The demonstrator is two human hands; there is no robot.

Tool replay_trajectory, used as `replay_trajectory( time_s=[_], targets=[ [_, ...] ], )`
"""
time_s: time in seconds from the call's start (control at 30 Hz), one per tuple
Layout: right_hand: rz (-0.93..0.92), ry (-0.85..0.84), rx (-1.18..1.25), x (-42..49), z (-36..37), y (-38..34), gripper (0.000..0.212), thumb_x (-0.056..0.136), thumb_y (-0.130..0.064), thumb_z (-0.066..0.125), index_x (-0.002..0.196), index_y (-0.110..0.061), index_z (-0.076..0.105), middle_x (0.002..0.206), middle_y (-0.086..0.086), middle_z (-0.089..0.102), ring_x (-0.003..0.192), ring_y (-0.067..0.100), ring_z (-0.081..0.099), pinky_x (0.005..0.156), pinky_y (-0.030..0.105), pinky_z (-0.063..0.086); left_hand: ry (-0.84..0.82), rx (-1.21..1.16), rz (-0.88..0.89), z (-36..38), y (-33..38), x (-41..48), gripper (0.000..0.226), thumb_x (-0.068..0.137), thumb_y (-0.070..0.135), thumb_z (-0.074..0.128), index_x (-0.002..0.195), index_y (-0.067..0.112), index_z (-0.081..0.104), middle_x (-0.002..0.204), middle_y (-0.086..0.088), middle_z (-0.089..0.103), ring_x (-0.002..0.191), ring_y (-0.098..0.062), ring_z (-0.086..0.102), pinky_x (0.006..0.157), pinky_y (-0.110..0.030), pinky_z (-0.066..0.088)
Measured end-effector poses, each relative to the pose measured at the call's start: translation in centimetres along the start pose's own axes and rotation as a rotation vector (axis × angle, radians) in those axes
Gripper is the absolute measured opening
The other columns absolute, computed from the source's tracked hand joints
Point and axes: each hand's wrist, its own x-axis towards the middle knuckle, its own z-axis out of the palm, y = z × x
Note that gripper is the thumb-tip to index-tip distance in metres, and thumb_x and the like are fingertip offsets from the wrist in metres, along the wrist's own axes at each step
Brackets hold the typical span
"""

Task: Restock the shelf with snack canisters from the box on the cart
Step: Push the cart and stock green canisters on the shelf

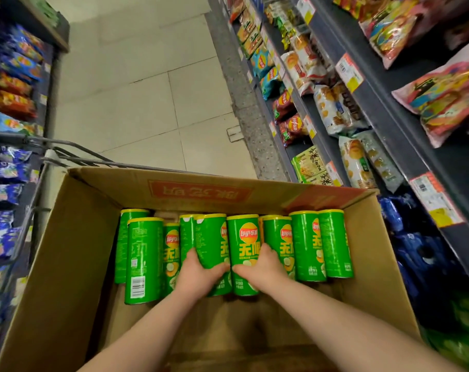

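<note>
An open cardboard box (75, 237) sits on a wire cart (44, 167) in front of me. Several green snack canisters with yellow lids lie side by side in the box's far half. My left hand (198, 275) grips one canister (210, 237) near the middle of the row, fingers curled around its lower part. My right hand (263, 267) grips the neighbouring canister (242, 237) to the right of it. Both forearms reach in over the box's near edge. The shelf (383, 114) runs along the right side.
The right-hand shelving holds snack bags with price tags on dark rails; blue bags (416, 237) fill the lower level beside the box. Another rack of bagged snacks (10, 108) stands at the left. A tiled aisle floor (147, 89) stretches ahead beyond the cart.
</note>
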Motion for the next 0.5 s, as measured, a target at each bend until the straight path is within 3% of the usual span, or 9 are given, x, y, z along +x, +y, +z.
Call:
replay_trajectory(
  time_s=[0.13, 0.27, 0.4, 0.5],
  targets=[
    [-0.005, 0.058, 0.045, -1.7, -1.2, 0.5, 0.08, 0.066, -0.044, 0.078, 0.13, -0.014, 0.039, 0.124, 0.006, 0.05, 0.114, 0.024, 0.052, 0.096, 0.034, 0.046, -0.043, -0.035, 0.055, -0.4, 0.7, -1.6, 0.065, 0.076, 0.035, 0.077, 0.125, 0.009, 0.044, 0.122, -0.011, 0.059, 0.106, -0.026, 0.06, 0.093, -0.039, 0.05],
    [-0.006, 0.107, 0.134, -3.7, -2.1, 1.2, 0.081, 0.062, -0.04, 0.08, 0.127, -0.013, 0.04, 0.121, 0.007, 0.053, 0.111, 0.024, 0.055, 0.096, 0.037, 0.047, -0.095, -0.076, 0.142, -0.7, 1.5, -3.3, 0.053, 0.078, 0.031, 0.076, 0.118, 0.015, 0.045, 0.107, 0.0, 0.056, 0.092, -0.016, 0.055, 0.083, -0.026, 0.046],
    [-0.005, 0.181, 0.224, -6.7, -2.9, 2.3, 0.068, 0.071, -0.034, 0.077, 0.124, -0.015, 0.039, 0.108, 0.0, 0.053, 0.099, 0.018, 0.053, 0.086, 0.027, 0.043, -0.16, -0.132, 0.207, -0.7, 1.4, -5.0, 0.053, 0.073, 0.031, 0.08, 0.113, 0.015, 0.049, 0.113, -0.006, 0.064, 0.096, -0.022, 0.063, 0.09, -0.038, 0.052],
    [-0.006, 0.275, 0.29, -9.5, -2.4, 3.0, 0.065, 0.071, -0.031, 0.078, 0.121, -0.016, 0.041, 0.106, -0.001, 0.054, 0.095, 0.017, 0.053, 0.086, 0.027, 0.044, -0.216, -0.159, 0.28, -1.0, 1.0, -6.6, 0.054, 0.072, 0.031, 0.081, 0.112, 0.019, 0.047, 0.111, -0.006, 0.064, 0.095, -0.023, 0.065, 0.089, -0.043, 0.054]
  ],
)
